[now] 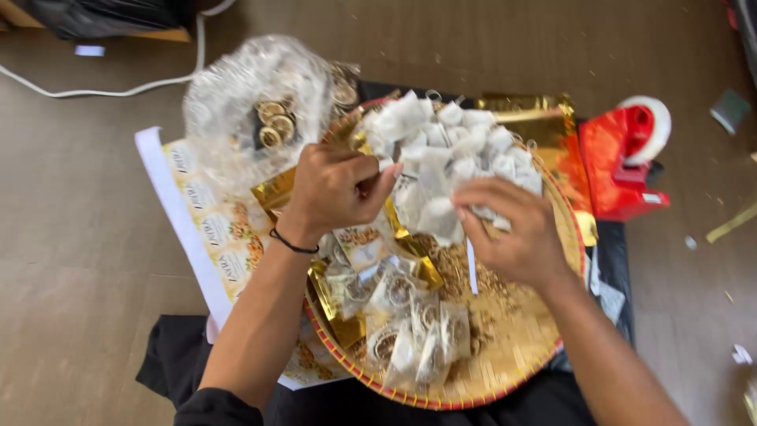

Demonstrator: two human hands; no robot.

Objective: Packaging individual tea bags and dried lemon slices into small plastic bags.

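Observation:
My left hand [335, 189], with a black band on the wrist, is closed around a gold foil pouch [277, 189] above a round woven tray [505, 347]. My right hand [512, 229] pinches a small white filter bag [438, 217] beside it. A heap of white filter bags [453, 138] fills the tray's far side. Small clear packets of dried slices [410, 331] and more gold pouches [331, 296] lie on its near left. Loose dried bits cover the tray's middle.
A crumpled clear plastic bag [252, 95] holding gold rings lies at the back left. A sheet of printed labels [213, 237] lies under the tray's left side. A red tape dispenser [627, 154] and gold foil [544, 118] lie to the right. A white cable [102, 91] crosses the brown floor.

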